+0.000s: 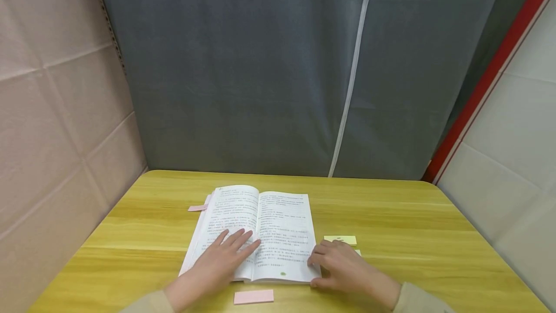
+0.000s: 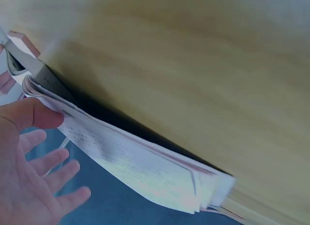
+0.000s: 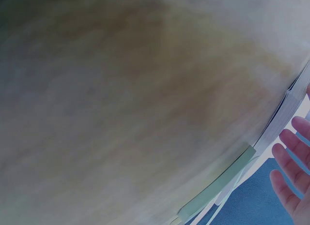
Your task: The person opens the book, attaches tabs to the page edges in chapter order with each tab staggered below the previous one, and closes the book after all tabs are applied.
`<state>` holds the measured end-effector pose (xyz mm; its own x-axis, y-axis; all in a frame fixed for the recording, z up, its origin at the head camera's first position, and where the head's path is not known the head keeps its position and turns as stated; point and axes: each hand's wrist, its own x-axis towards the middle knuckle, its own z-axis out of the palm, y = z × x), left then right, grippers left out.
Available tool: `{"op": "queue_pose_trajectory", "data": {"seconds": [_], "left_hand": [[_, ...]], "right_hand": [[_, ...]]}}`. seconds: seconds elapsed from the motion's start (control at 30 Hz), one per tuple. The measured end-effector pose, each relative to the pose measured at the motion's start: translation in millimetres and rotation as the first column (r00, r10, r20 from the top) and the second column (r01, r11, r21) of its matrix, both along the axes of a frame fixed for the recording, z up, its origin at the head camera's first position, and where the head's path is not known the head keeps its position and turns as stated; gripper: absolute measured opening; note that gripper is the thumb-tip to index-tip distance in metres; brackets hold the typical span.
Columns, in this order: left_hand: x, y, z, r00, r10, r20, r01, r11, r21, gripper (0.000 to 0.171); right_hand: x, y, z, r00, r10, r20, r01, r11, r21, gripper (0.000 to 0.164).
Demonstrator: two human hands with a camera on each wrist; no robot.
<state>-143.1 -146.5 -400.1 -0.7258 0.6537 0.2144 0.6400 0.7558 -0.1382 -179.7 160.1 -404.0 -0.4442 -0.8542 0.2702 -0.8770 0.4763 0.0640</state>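
An open book with printed pages lies on the wooden table. My left hand rests spread across the lower left page, its fingertips reaching toward the centre fold. In the left wrist view, the thumb of the left hand touches the book's pages near the lower edge, with the other fingers apart. At the lower right edge and corner of the book, my right hand touches the page. The right wrist view shows loosely extended fingers of the right hand beside the book's edge.
A pink sticky-note pad lies in front of the book. Beyond the right hand is a yellow pad, with a pale green piece partly hidden by it. A pink tab sticks out from the book's left side. A grey curtain hangs behind the table.
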Motion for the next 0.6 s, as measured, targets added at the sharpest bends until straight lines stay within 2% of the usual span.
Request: {"op": "queue_pose_trajectory", "data": {"seconds": [0.17,0.23,0.33,0.5,0.6], "left_hand": [[-1.0,12.8,-1.4,0.997,-0.073,0.038,0.071,0.997,0.036,0.055],[-2.2,17.0,-1.8,0.995,-0.081,0.051,0.079,0.996,0.038,0.053],[-4.4,22.0,-1.5,0.996,-0.071,0.058,0.068,0.997,0.044,0.049],[-6.7,27.0,-1.7,0.999,-0.044,0.027,0.042,0.997,0.067,0.038],[-6.9,27.8,-1.6,0.998,-0.033,0.047,0.030,0.997,0.068,0.047]], "right_hand": [[0.8,0.2,0.7,1.000,0.003,0.001,-0.003,1.000,-0.005,0.032],[0.9,0.1,0.9,1.000,0.003,0.004,-0.003,1.000,-0.003,0.032],[1.0,-0.2,0.9,1.000,0.002,0.005,-0.002,1.000,-0.001,0.032],[0.8,0.1,0.7,1.000,0.001,0.001,-0.001,1.000,-0.005,0.031],[0.4,0.3,0.3,1.000,0.000,-0.002,0.000,1.000,-0.011,0.032]]}}
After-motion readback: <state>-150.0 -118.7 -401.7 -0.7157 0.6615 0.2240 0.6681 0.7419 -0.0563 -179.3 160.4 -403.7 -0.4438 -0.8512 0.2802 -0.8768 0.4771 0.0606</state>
